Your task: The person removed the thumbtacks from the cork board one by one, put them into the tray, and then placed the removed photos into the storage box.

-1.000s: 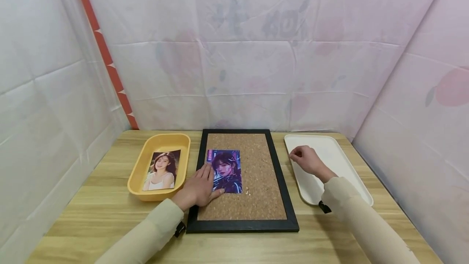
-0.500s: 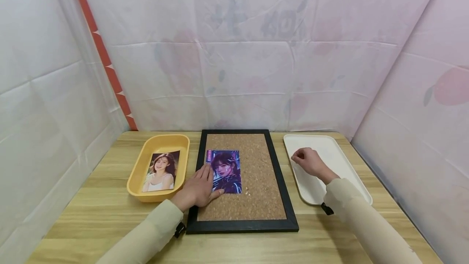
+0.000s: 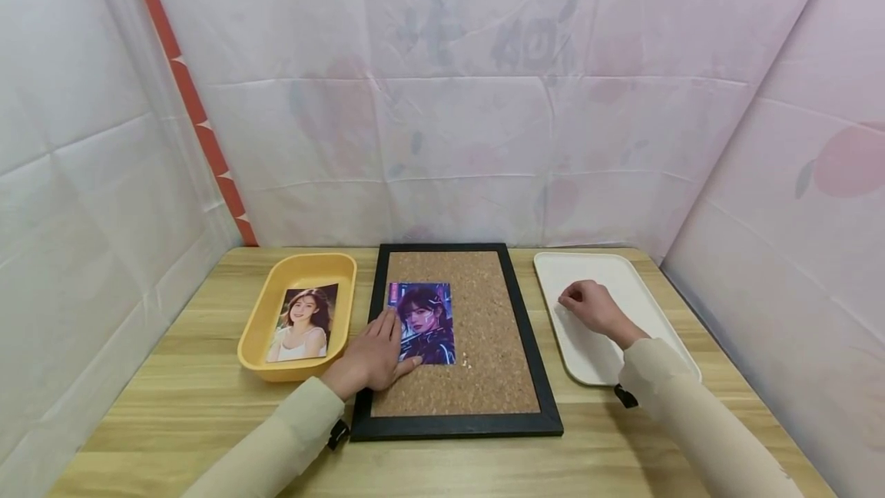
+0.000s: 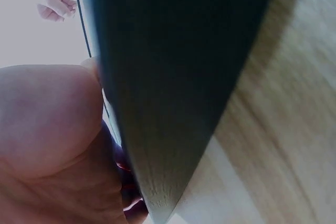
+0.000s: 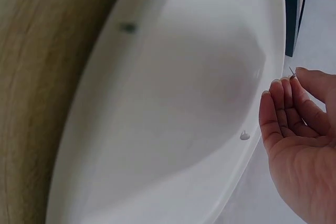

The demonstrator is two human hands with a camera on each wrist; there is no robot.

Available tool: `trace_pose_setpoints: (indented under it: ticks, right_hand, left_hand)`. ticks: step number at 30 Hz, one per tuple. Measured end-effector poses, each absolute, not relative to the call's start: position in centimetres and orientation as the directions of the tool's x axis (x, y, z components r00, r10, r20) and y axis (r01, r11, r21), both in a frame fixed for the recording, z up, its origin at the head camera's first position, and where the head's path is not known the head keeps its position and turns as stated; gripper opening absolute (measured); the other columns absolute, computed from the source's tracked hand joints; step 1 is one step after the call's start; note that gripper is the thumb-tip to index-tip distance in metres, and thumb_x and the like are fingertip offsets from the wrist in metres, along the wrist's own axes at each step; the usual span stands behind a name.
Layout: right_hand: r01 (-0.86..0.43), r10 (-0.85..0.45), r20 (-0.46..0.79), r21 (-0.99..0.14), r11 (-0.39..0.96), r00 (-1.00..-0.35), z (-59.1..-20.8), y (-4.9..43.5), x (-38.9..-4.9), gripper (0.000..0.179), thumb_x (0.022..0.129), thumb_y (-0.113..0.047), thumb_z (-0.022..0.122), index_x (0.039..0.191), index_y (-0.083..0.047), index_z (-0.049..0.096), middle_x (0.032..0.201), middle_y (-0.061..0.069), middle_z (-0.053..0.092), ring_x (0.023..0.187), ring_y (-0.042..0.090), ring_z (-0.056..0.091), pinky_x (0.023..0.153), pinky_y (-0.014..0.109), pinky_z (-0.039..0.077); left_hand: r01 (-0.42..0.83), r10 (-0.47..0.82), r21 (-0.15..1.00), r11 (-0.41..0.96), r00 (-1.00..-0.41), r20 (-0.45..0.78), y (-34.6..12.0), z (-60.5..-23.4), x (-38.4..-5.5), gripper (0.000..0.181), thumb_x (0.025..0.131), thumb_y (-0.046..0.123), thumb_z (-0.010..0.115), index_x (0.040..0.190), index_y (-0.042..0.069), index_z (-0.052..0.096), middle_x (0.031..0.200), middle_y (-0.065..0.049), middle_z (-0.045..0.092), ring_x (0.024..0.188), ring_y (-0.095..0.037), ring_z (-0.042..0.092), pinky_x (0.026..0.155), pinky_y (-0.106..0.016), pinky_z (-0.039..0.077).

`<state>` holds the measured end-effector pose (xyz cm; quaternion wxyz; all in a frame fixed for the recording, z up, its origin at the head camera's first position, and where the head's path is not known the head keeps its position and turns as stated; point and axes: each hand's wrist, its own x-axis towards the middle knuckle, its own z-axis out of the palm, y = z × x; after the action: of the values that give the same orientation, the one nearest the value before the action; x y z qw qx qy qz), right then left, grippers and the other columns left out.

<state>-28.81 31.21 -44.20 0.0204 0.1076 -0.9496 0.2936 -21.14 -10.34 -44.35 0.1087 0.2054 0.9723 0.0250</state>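
Observation:
My left hand point(image 3: 373, 352) lies over the left edge of a framed corkboard point(image 3: 498, 375). Its fingers and thumb rest extended on the left and lower edges of a purple-blue portrait print point(image 3: 429, 321), which lies flat on the cork. In the left wrist view, the board's black frame point(image 4: 168, 77) fills much of the picture beside the palm. Above the white tray point(image 3: 636, 290), my right hand point(image 3: 596, 310) pinches a small pushpin point(image 5: 292, 71) between thumb and forefinger, its thin needle sticking out past the fingertips. A small clear piece point(image 5: 244, 135) lies on the tray near its rim.
A yellow tray point(image 3: 252, 336) stands left of the board, holding a photo point(image 3: 302, 329) of a person in a white top. Everything sits on a wood-grain table point(image 3: 166, 406). Pale printed cloth point(image 3: 470, 121) hangs behind and along both sides.
My right hand has moved slightly to the right and a little lower in the head view, farther over the white tray. My left hand stays on the print.

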Motion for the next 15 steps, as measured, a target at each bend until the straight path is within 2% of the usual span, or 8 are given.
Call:
trace_pose_setpoints:
  ticks: [15]
  right_hand:
    - [-0.222,-0.193,0.111,-0.535,0.815,-0.975,-44.23,32.05,-28.82,0.015,0.098,-0.006,0.064,0.094,0.007,0.072,0.084,0.013,0.069,0.073,0.018,0.058,0.064,0.033,0.048]
  left_hand:
    - [0.395,0.401,0.072,0.916,-0.891,-0.211,-10.22,-44.21,-21.16,0.083,0.105,0.056,0.045,0.157,-0.007,0.03,0.167,-0.025,0.019,0.156,-0.039,0.017,0.124,-0.049,0.022]
